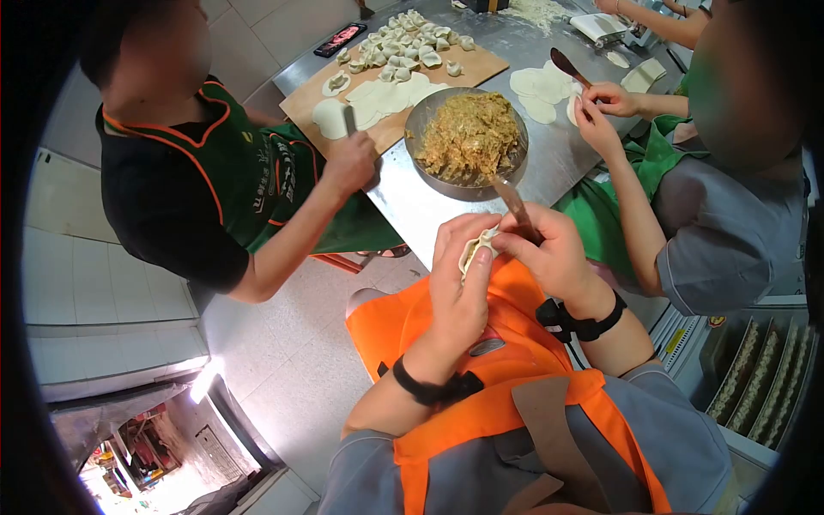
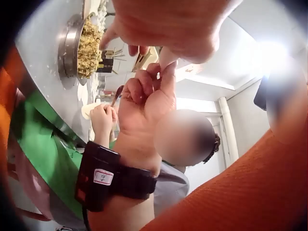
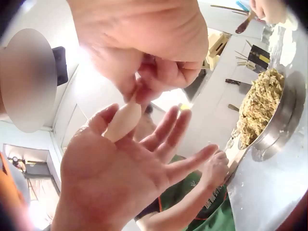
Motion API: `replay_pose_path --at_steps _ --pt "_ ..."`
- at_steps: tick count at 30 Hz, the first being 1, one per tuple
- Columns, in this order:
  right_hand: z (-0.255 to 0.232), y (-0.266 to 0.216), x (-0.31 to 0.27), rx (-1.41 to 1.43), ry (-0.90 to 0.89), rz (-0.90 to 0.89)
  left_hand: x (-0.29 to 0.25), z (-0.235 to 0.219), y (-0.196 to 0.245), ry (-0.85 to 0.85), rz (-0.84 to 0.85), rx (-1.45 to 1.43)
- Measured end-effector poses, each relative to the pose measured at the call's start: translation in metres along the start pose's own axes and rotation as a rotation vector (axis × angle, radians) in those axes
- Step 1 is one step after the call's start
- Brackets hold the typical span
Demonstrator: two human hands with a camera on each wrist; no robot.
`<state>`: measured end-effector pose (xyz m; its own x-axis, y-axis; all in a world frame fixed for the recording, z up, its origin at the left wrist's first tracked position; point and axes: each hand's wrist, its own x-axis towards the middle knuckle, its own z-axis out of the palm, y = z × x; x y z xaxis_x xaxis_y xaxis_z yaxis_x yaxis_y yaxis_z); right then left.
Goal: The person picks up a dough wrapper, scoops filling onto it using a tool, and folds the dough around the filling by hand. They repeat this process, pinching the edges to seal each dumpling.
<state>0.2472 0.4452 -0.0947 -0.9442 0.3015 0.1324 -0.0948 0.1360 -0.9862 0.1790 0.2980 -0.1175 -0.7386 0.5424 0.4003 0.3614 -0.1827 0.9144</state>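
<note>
Between my two hands, in front of the orange apron, is a pale dumpling (image 1: 477,252) with filling showing along its opening. My left hand (image 1: 459,287) holds it between thumb and fingers; in the right wrist view, the other fingers of that hand are spread. With thumb and finger, my right hand (image 1: 549,257) pinches the edge of the dumpling (image 3: 124,122). A brown wooden spatula (image 1: 512,202) sticks out from the same right hand toward the filling (image 1: 468,137), which is heaped in a metal bowl (image 1: 419,163) on the steel table.
On the left, a person in a dark green apron (image 1: 283,172) holds a flat tool by a board (image 1: 300,99) with dumplings (image 1: 408,47) and wrappers (image 1: 386,96). Another person's hands (image 1: 605,112) work with a wooden spatula (image 1: 566,64) at right, near more wrappers (image 1: 539,83).
</note>
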Motion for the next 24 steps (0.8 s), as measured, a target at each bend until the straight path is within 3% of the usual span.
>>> replay_pose_path --at_steps 2,4,6,8,9,10,13,15,18,22,24 --pt "-0.002 -0.007 -0.001 -0.227 -0.004 -0.115 0.003 0.0 0.0 0.02 0.108 0.129" --pt "-0.006 -0.017 0.0 -0.428 -0.029 -0.292 0.004 -0.004 0.003 -0.047 0.078 0.145" --pt "-0.009 -0.017 0.004 -0.512 -0.042 -0.416 0.006 -0.01 0.011 -0.198 -0.092 0.045" --pt "-0.011 -0.011 0.008 -0.478 -0.039 -0.491 0.006 -0.01 0.022 -0.208 -0.35 -0.283" --pt "-0.01 -0.018 0.007 -0.409 -0.033 -0.406 0.006 -0.01 0.028 -0.211 -0.478 -0.449" --pt "-0.007 -0.032 0.006 -0.34 -0.026 -0.321 0.007 -0.011 0.033 -0.246 -0.476 -0.501" --pt "0.004 -0.029 0.014 -0.261 -0.083 -0.467 0.012 -0.018 0.05 -0.314 -0.457 -0.578" --pt "0.002 -0.028 0.008 -0.266 -0.234 -0.411 0.012 -0.019 0.06 -0.312 -0.43 -0.523" --pt "0.011 -0.02 0.006 -0.277 -0.164 -0.5 0.007 -0.015 0.056 -0.269 -0.39 -0.468" --pt "0.01 -0.019 0.007 -0.352 -0.137 -0.572 0.004 -0.011 0.046 -0.245 -0.171 -0.237" --pt "0.009 -0.029 0.003 -0.271 -0.149 -0.367 0.008 -0.013 0.046 -0.26 -0.229 -0.313"
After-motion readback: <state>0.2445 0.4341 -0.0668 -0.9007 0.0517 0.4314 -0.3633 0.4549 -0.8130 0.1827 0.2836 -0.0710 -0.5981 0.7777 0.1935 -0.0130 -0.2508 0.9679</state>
